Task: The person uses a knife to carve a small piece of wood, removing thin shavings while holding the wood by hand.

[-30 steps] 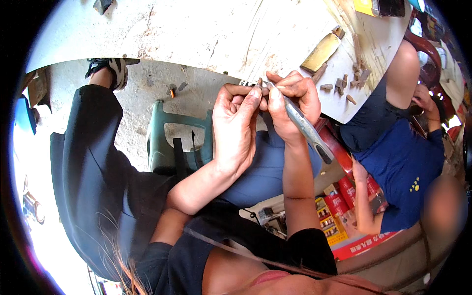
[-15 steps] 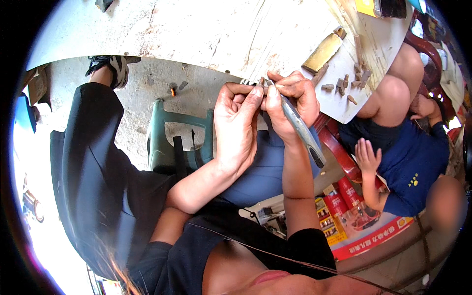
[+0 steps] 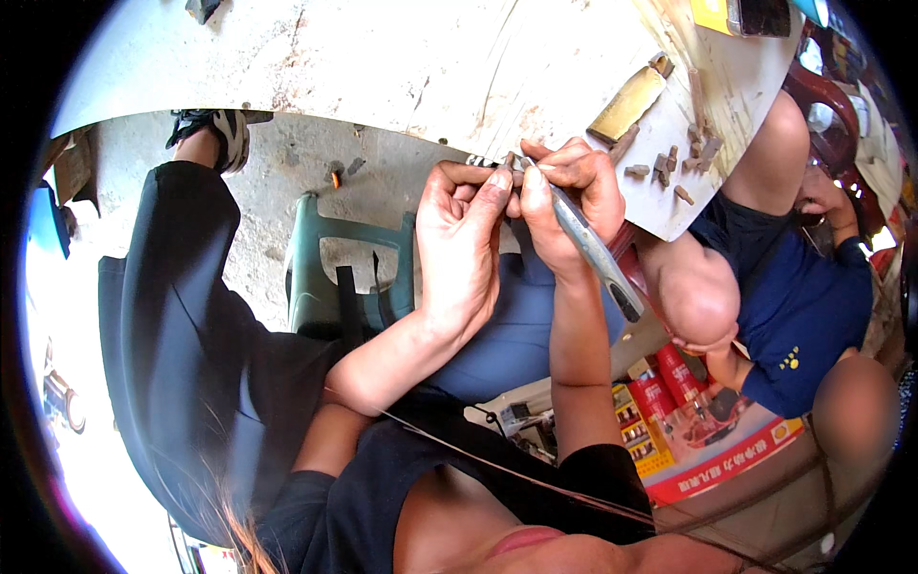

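My left hand (image 3: 461, 234) pinches a small brown piece (image 3: 510, 161) between thumb and fingers, just off the table's near edge. My right hand (image 3: 585, 201) is closed around a slim grey-handled knife (image 3: 601, 258), its butt slanting down to the right. The knife's working end meets the small piece where both hands come together; fingertips partly hide the contact. Beyond my right hand, several small brown stubs (image 3: 662, 170) lie on the white table (image 3: 382, 67). A worn yellowish block (image 3: 626, 107) rests near them.
A green plastic stool (image 3: 311, 258) stands below the table's edge at left. To the right sits another person (image 3: 803, 287) in dark blue, one knee close to the table corner. A red and yellow printed box (image 3: 688, 459) is below. A yellow and black box (image 3: 741, 14) lies at the far right.
The knife and my right hand have shifted slightly to the right and down. The seated person's near knee has swung toward the table corner, and that person's hand now rests on it.
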`<state>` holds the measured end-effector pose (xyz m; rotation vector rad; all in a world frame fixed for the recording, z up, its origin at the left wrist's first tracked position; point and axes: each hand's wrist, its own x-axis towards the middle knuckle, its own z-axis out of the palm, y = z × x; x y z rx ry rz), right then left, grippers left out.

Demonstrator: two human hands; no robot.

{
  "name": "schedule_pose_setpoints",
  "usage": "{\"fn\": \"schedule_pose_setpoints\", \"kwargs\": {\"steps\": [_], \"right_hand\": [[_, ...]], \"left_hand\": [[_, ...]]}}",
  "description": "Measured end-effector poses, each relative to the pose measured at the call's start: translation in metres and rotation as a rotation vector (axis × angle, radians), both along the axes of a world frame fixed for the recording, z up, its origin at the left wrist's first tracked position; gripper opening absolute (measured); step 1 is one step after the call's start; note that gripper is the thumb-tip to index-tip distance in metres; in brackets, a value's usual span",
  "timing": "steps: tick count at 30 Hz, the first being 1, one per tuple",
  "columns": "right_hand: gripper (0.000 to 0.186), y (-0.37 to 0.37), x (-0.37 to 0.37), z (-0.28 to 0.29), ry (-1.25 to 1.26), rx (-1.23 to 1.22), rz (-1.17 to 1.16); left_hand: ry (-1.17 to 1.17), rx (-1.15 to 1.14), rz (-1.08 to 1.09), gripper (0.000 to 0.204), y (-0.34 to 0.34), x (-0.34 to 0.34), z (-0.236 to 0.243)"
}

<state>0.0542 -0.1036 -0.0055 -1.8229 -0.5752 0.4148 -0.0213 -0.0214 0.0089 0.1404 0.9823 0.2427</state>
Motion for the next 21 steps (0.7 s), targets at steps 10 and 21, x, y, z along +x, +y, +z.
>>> {"fn": "schedule_pose_setpoints", "kwargs": {"steps": [10, 21], "right_hand": [[0.019, 0.0004, 0.0047, 0.0055, 0.017, -0.030, 0.051], [0.018, 0.0045, 0.0014, 0.0018, -0.062, -0.059, -0.049]], "left_hand": [[0.002, -0.008, 0.019, 0.007, -0.0001, 0.0004, 0.0001], [-0.027, 0.040, -0.031, 0.006, -0.0029, -0.0047, -0.0044]]}}
